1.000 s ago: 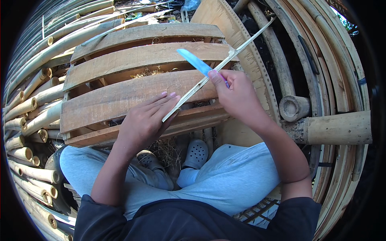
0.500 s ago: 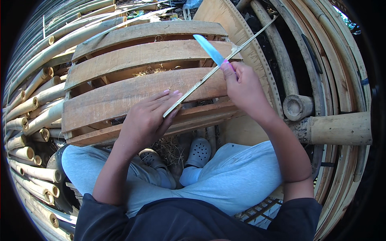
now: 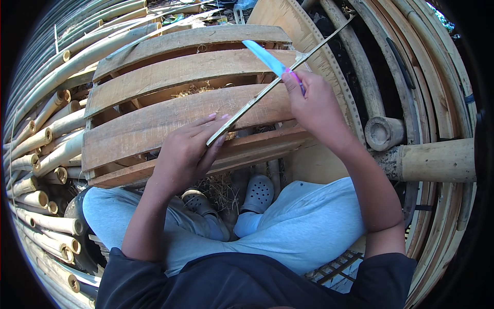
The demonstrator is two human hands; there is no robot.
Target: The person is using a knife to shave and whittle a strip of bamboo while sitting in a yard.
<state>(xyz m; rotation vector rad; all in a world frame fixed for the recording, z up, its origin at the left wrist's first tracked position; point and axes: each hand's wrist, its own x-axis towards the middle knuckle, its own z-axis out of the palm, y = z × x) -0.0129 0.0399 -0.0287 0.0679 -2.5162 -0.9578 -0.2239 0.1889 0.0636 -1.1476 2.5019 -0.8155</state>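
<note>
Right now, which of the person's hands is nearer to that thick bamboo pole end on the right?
The right hand. It holds the blue knife just left of the bamboo pole end. The left hand grips the bamboo strip farther left.

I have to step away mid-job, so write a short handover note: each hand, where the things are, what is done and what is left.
Left hand: fingers pinch the near end of the thin bamboo strip, over the wooden pallet.
Right hand: grips the blue-bladed knife, blade laid across the strip near its middle.
Strip runs diagonally up to the right, past the pallet.
Done: shavings lie below by the feet.
Left: probably the strip's far half; its finish is too fine to judge.
</note>
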